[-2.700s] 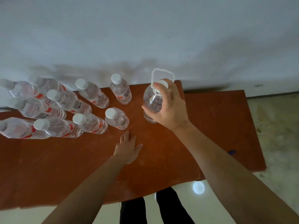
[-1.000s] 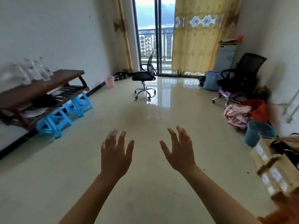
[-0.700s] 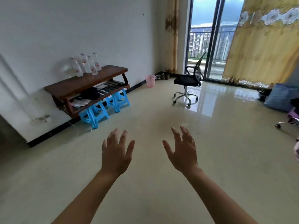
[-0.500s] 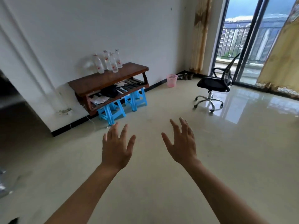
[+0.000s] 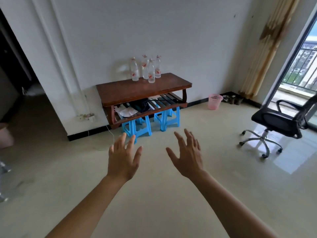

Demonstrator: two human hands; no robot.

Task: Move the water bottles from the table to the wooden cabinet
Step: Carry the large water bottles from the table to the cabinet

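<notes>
A low wooden table (image 5: pixel 137 91) stands against the white wall across the room. Several clear water bottles (image 5: pixel 147 70) with red labels stand upright at the back of its top. My left hand (image 5: pixel 123 158) and my right hand (image 5: pixel 187 157) are stretched out in front of me over the floor, fingers spread, both holding nothing. They are well short of the table. No cabinet with bottles is in this view.
Two blue plastic stools (image 5: pixel 151 121) sit under the table, whose lower shelf holds papers and dark items. A pink bin (image 5: pixel 214 101) stands by the wall, a black office chair (image 5: pixel 281 121) at the right, a dark doorway (image 5: pixel 17 79) at the left.
Earlier my right hand gripped a bottle among many on a wooden top. Since then the view has swung left across the room, bringing the table with bottles to the centre; both hands stay spread.
</notes>
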